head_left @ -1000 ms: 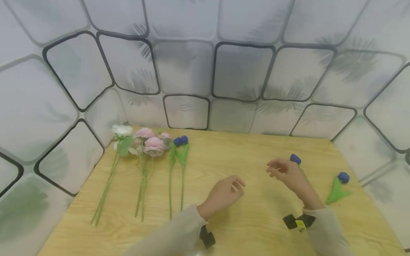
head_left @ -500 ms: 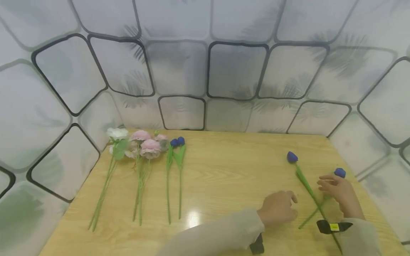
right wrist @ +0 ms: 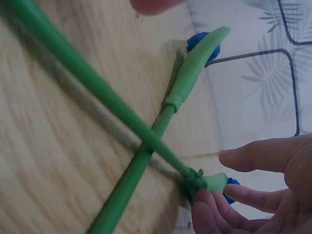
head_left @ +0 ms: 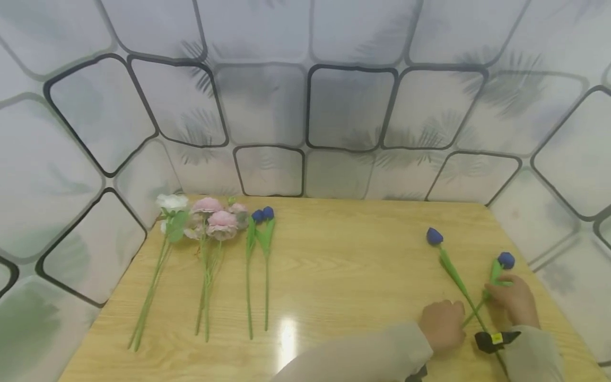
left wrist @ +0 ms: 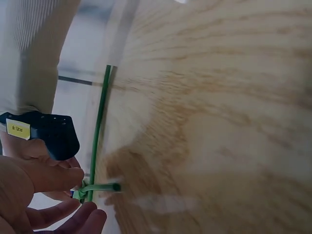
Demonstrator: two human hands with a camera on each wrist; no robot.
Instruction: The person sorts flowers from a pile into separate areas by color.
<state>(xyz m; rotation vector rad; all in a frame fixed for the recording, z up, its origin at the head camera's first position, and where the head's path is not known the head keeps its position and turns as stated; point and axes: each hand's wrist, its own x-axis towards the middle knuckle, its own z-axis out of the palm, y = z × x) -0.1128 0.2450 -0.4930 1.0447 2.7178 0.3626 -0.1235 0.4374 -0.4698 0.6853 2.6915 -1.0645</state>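
Two blue tulips lie crossed at the table's right side. The right tulip (head_left: 506,260) has its leaves beside my right hand (head_left: 517,300); in the right wrist view, those fingertips touch where leaf and stem (right wrist: 117,114) join, the thumb standing apart. My left hand (head_left: 444,324) is close to that tulip's lower stem (left wrist: 105,187), thumb and fingers apart in the left wrist view. Beyond the hands, the left tulip (head_left: 434,236) has its green stem (left wrist: 100,117) running under the right forearm. Whether the left fingers touch a stem is unclear.
On the wooden table (head_left: 343,265), two more blue tulips (head_left: 262,214) lie left of centre. Farther left are pink flowers (head_left: 221,223) and white flowers (head_left: 172,202) on long stems. A patterned curtain (head_left: 353,106) surrounds the back and sides.
Both hands have moved right across the table to the crossed tulips. My right hand has come down onto the right tulip's leaves, and my left hand has drawn close to its stem.
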